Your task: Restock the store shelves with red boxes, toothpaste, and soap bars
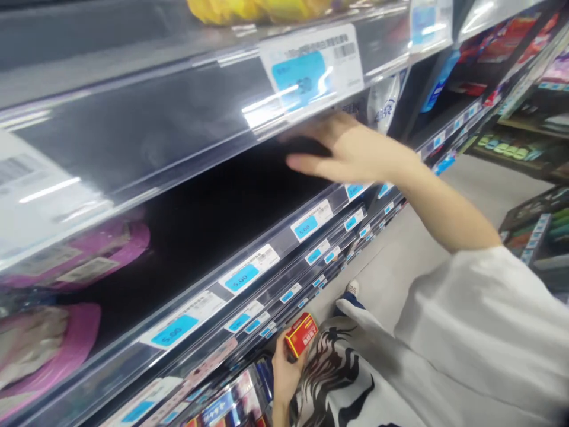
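Box, red with yellow edges, sits near the patterned shirt, clasped in the left hand between thumb and fingers. The right hand reaches into a dark shelf, thumb spread from blurred fingers, nothing visibly gripped; right of them stands a white packet.

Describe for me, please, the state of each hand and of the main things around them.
Red box: held, visible faces closed.
Left hand: closed around it.
Right hand: open, thumb spread, fingers blurred and partly hidden.
Price tags: fixed along shelf edges.
Pink-edged packs: on the shelf, blurred.
White pouch: partly hidden.
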A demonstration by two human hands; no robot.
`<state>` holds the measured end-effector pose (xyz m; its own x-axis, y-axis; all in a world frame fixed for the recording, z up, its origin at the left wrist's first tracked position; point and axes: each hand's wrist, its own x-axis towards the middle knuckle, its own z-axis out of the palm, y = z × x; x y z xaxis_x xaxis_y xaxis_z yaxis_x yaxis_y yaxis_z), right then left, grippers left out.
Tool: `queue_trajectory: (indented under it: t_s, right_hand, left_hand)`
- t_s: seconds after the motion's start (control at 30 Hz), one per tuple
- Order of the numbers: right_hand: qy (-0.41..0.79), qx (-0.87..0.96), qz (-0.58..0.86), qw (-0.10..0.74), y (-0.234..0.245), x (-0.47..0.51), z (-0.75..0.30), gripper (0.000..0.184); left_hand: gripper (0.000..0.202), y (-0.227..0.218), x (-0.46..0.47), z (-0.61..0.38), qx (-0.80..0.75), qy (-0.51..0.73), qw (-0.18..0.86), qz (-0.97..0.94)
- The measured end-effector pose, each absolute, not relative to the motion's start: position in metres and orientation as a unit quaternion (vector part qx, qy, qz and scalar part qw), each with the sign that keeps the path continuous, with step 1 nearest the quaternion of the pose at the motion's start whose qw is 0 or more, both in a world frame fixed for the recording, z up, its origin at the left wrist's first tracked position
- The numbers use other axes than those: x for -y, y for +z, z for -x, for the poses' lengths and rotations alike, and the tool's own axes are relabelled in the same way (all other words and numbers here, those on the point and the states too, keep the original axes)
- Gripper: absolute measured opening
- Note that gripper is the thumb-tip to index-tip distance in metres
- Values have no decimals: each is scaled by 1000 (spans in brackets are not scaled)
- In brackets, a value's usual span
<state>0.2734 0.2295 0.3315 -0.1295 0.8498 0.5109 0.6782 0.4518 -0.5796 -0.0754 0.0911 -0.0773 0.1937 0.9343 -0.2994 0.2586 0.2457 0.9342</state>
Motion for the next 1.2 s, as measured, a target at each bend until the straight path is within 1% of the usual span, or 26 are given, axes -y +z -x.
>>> queue_trajectory:
  t_s: [0.03, 0.1, 0.17, 0.2, 0.23, 0.27, 0.3, 0.33, 0.37, 0.4, 0.43, 0.47, 0.63, 0.73, 0.83, 0.93, 1.03, 1.13, 1.2]
  right_hand:
    - [130, 771, 480, 397, 324, -214, -276, 51]
    - [229, 767, 433, 414, 285, -175, -273, 32]
    - [353, 753, 378, 408, 223, -138, -258, 25]
    - [397, 725, 369, 426, 187, -124, -248, 22]
    - [430, 675, 400, 446, 152, -112, -237, 18]
    - [434, 614, 456, 476, 119, -104, -224, 18]
    - [436, 567, 498, 491, 90, -97, -211, 27]
    - [459, 546, 501, 490, 67, -93, -199, 47]
    - [507, 547, 481, 461, 50, -90, -187, 66]
    - [537, 550, 461, 444, 39, -88, -176, 80]
    - [563, 555, 439, 427, 33, -89, -166, 89]
    - [577, 560, 424, 416, 30, -92, -159, 91]
    - [575, 590, 400, 401, 42, -121, -148, 70]
    - [566, 605, 388, 404, 47, -130, -141, 68]
    - [564, 579, 397, 435, 40, -125, -125, 65]
    - [537, 556, 422, 474, 28, -113, -113, 55]
    - [490, 598, 403, 491, 22, -106, -112, 46]
    - [446, 668, 340, 488, 24, -105, -116, 46]
    - [430, 685, 330, 487, 26, -105, -117, 46]
  left_hand:
    - [68, -72, -92, 74, -557, 317, 561, -524]
    - [68, -61, -95, 71, -550, 349, 570, -501]
    - [67, -49, -95, 66, -544, 387, 570, -479]
    - [66, -43, -94, 64, -543, 407, 565, -469]
    - [65, -35, -92, 61, -540, 427, 559, -462]
    - [64, -27, -89, 58, -537, 446, 551, -457]
    - [64, -18, -87, 55, -531, 464, 543, -455]
    - [65, -8, -85, 53, -522, 482, 537, -456]
    - [65, 1, -83, 51, -514, 498, 529, -457]
    - [64, 9, -82, 51, -508, 515, 518, -457]
    - [65, 15, -82, 51, -504, 528, 507, -458]
    - [66, 19, -81, 52, -502, 539, 496, -460]
    - [71, 19, -74, 60, -496, 560, 468, -470]
    - [70, 15, -68, 61, -493, 575, 470, -452]
    - [68, 12, -63, 59, -505, 579, 479, -424]
    - [59, 10, -61, 58, -526, 576, 474, -408]
    - [41, 8, -64, 59, -522, 583, 449, -432]
    - [29, 10, -70, 61, -525, 569, 402, -488]
    - [27, 13, -74, 61, -545, 536, 377, -523]
